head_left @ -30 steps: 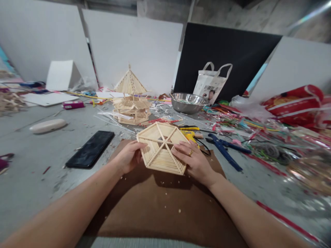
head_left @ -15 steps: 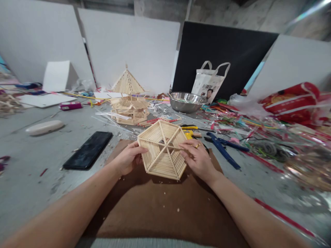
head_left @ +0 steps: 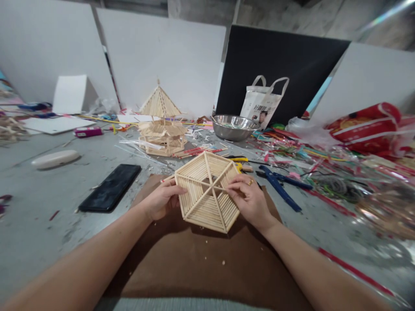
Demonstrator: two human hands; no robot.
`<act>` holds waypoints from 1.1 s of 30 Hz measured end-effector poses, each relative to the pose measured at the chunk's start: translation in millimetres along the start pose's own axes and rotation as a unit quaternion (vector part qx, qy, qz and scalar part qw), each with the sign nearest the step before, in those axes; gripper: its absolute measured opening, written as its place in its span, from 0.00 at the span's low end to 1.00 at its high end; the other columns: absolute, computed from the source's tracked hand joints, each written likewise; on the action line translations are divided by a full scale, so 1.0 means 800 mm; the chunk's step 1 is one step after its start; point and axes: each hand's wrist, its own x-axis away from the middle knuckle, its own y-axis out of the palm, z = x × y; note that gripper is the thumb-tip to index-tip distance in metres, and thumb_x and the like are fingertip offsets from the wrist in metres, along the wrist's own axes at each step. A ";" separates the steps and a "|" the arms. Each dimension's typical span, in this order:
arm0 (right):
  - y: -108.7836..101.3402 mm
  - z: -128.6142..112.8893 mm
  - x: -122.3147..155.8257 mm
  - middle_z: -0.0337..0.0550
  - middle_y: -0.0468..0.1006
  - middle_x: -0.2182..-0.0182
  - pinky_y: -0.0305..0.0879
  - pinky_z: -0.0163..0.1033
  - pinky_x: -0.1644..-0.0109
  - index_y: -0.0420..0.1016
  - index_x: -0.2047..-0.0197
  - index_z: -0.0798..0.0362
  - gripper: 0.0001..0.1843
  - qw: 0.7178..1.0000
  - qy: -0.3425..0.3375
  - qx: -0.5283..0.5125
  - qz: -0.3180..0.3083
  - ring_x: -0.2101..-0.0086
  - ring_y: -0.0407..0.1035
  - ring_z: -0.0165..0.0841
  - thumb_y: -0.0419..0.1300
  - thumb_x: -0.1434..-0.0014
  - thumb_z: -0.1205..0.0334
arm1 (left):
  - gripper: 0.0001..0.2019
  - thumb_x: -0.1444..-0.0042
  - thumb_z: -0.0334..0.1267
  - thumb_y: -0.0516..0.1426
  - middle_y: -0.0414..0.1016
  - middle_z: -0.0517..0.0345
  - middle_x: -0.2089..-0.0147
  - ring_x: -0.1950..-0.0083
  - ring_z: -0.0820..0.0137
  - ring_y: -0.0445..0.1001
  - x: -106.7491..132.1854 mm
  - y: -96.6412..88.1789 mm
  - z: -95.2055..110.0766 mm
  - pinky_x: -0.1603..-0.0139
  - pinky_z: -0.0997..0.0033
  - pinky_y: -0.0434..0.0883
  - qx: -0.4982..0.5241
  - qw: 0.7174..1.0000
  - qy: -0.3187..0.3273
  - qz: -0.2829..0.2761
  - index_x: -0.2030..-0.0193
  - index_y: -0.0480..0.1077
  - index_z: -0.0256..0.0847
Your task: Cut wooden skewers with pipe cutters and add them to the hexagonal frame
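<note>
A hexagonal panel of thin wooden sticks (head_left: 197,201) with six spokes and an open middle is held tilted above the brown mat (head_left: 194,272). My left hand (head_left: 164,198) pinches its left edge, thumb on the near face and fingers behind. At the right side, my right hand (head_left: 249,196), with a ring on one finger, has thumb and fingertips together at a spoke near the middle gap. Whether a loose stick is in those fingertips is too small to tell. Beyond the panel stands a pagoda-like stick model (head_left: 160,125) with a pointed roof.
A phone (head_left: 110,188) and a white oval case (head_left: 55,159) lie to the left. Blue-handled pliers (head_left: 280,188) are at the right, near a yellow tool (head_left: 240,164). Further back sit a steel bowl (head_left: 235,129) and a white bag (head_left: 261,103). Coloured scraps (head_left: 324,172) litter the right.
The stick panel has shifted slightly right and tilted a little. My right hand's fingers have drawn closer together at the spoke; my left hand keeps its hold on the edge.
</note>
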 end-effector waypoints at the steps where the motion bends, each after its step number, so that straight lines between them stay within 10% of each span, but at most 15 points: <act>1: 0.000 0.001 0.000 0.43 0.69 0.69 0.58 0.42 0.57 0.69 0.72 0.51 0.04 1.000 0.013 -0.004 0.011 0.63 0.62 0.34 0.54 0.49 0.64 | 0.17 0.60 0.25 0.56 0.74 0.52 0.63 0.64 0.67 0.73 0.000 -0.001 0.000 0.62 0.67 0.70 0.002 1.000 0.007 0.000 0.59 0.66 0.36; 11: -0.005 0.018 -0.001 0.40 0.69 0.73 0.58 0.39 0.60 0.67 0.73 0.52 0.11 0.977 0.174 -0.087 0.083 0.67 0.63 0.32 0.48 0.45 0.58 | 0.14 0.59 0.25 0.54 0.74 0.54 0.65 0.68 0.70 0.73 -0.006 -0.005 0.000 0.68 0.72 0.71 0.000 0.998 0.038 0.048 0.62 0.67 0.36; 17: 0.006 0.018 -0.001 0.45 0.61 0.53 0.58 0.40 0.55 0.63 0.55 0.49 0.18 0.975 0.159 -0.114 0.106 0.57 0.59 0.33 0.53 0.52 0.66 | 0.14 0.60 0.25 0.54 0.74 0.55 0.67 0.73 0.73 0.72 -0.006 -0.004 0.003 0.74 0.76 0.70 0.005 0.997 0.038 0.070 0.63 0.67 0.35; 26: 0.011 0.019 -0.004 0.35 0.70 0.78 0.57 0.29 0.83 0.67 0.65 0.54 0.14 0.834 0.381 -0.396 -0.051 0.82 0.61 0.24 0.58 0.55 0.57 | 0.15 0.61 0.25 0.55 0.74 0.55 0.66 0.69 0.70 0.73 -0.008 -0.008 0.003 0.71 0.74 0.70 0.005 0.997 0.051 0.064 0.62 0.67 0.35; 33: 0.009 0.018 -0.002 0.32 0.68 0.80 0.56 0.27 0.89 0.62 0.67 0.54 0.15 0.799 0.387 -0.454 -0.079 0.87 0.60 0.22 0.59 0.56 0.56 | 0.16 0.64 0.25 0.57 0.75 0.54 0.66 0.69 0.69 0.73 -0.009 -0.010 0.003 0.70 0.74 0.70 -0.008 0.996 0.060 0.070 0.63 0.68 0.33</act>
